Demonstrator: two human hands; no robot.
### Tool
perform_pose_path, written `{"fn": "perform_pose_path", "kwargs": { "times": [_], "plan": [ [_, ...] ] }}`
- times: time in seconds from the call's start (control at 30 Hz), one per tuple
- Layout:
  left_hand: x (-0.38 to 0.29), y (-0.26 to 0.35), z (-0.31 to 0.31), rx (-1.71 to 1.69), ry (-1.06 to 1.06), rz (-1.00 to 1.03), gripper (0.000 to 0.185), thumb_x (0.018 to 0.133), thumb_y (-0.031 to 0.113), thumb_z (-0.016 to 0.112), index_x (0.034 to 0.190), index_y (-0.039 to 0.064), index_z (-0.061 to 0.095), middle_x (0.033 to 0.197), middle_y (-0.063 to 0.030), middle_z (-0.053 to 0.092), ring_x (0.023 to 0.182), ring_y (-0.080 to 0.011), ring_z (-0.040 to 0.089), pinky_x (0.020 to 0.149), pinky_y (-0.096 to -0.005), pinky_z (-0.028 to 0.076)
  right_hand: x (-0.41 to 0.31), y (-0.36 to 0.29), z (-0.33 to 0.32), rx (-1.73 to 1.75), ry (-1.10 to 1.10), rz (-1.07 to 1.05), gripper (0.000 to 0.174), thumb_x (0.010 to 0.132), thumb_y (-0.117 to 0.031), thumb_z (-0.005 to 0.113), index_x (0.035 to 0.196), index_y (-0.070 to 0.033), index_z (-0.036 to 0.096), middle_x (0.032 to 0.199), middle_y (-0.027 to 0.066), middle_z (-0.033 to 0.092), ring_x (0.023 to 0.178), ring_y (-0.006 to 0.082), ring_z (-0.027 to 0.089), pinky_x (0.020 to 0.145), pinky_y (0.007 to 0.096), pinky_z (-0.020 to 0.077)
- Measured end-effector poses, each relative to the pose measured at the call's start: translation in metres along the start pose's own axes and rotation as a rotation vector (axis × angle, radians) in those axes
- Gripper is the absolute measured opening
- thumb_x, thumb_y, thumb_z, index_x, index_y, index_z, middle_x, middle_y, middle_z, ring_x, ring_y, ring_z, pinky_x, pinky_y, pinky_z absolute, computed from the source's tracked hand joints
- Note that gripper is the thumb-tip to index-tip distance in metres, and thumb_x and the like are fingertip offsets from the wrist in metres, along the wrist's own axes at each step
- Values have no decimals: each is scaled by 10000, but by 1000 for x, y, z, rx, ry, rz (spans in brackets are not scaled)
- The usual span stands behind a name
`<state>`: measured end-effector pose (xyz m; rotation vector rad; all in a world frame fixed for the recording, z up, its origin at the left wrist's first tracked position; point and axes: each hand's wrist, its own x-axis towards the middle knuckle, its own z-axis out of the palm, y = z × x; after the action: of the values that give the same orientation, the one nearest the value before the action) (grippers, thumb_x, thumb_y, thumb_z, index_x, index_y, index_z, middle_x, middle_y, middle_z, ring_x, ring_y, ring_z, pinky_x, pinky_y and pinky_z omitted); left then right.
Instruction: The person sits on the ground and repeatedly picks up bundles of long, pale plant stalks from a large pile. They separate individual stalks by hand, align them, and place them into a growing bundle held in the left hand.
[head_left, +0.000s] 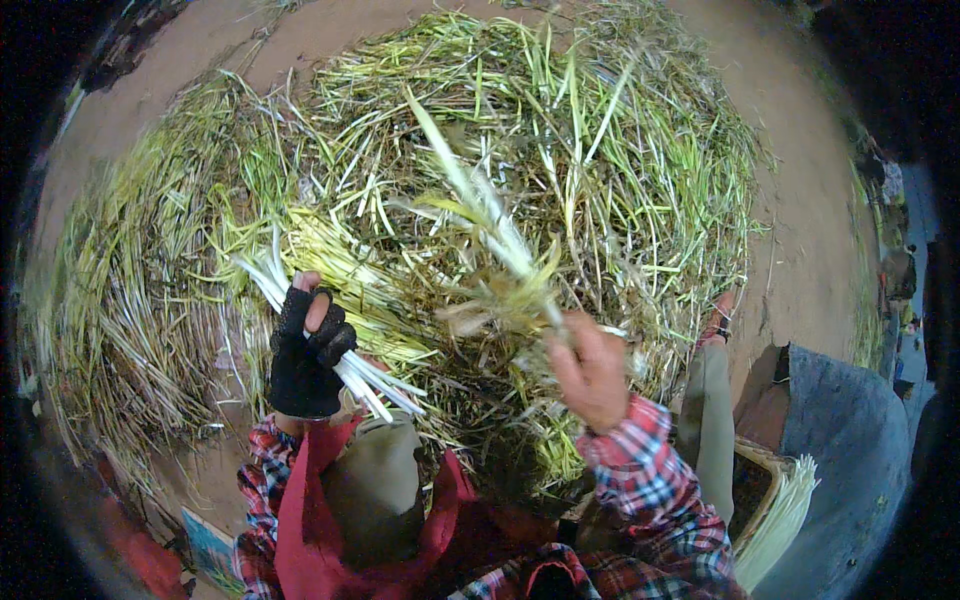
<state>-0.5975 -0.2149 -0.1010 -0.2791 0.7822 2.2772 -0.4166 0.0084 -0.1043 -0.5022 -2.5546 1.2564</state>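
Observation:
My left hand (313, 352), in a black fingerless glove, is closed around a small bunch of slender white plant stalks (379, 386). Their ends stick out above and below the fist. My bare right hand (589, 367), blurred, grips the lower end of a pale leafy stalk (495, 221) that points up and left. Ragged yellow and brown leaves (506, 300) hang about that stalk just beyond my fingers. Beside my left hand lies a layer of yellow-green stalks (349, 274). Beneath both hands spreads a wide heap of green leaves and withered plant litter (457, 97).
Long stalks (142, 300) lie massed on the left. At lower right, trimmed pale stalks (780, 517) rest at the rim of a woven basket (757, 454), beside a dark grey cloth (847, 450). My outstretched leg (706, 420) borders the heap. Brown ground (795, 187) shows beyond.

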Motion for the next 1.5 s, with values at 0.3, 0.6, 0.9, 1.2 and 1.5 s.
{"fn": "perform_pose_path", "kwargs": {
  "times": [0.3, 0.6, 0.9, 1.2, 1.5],
  "plan": [
    [-5, -12, 0, 282, 102, 141, 70, 867, 81, 485, 928, 106, 460, 820, -60, 516, 619, -77, 438, 417, -173, 358, -22, 11, 51, -232, -21, -31, 202, 714, -104, 610, 887, -41, 525, 564, 125, 527, 494, 292, 543, 445, 382, 437],
    [-5, -41, -1, 621, 276, -135, 185, 750, 61, 623, 823, 90, 455, 838, -82, 592, 763, -181, 604, 560, -278, 492, -17, -6, 70, -278, 4, -119, 244, 688, -28, 606, 924, -30, 544, 587, 118, 535, 496, 273, 545, 444, 359, 439],
    [-5, -58, -16, 770, 67, -77, 234, 749, 89, 630, 937, 56, 494, 809, -89, 592, 653, -152, 573, 516, -264, 478, -12, -18, 83, -157, -21, -144, 168, 747, -110, 586, 885, -35, 526, 594, 117, 532, 531, 265, 550, 471, 363, 445],
    [-4, -55, -15, 764, 29, -121, 297, 748, 79, 628, 1014, 50, 500, 863, -104, 590, 581, -125, 526, 497, -252, 466, -6, -23, 91, 103, 37, -66, 159, 744, -108, 606, 865, -31, 537, 705, 129, 577, 603, 299, 572, 525, 374, 458],
    [0, -59, -9, 746, 24, -148, 296, 762, 88, 618, 1030, 53, 498, 883, -107, 588, 573, -121, 516, 495, -247, 465, -8, -17, 100, 560, 46, 254, 224, 815, -154, 571, 982, -13, 521, 763, 72, 553, 673, 155, 535, 591, 277, 436]
  ]
}}
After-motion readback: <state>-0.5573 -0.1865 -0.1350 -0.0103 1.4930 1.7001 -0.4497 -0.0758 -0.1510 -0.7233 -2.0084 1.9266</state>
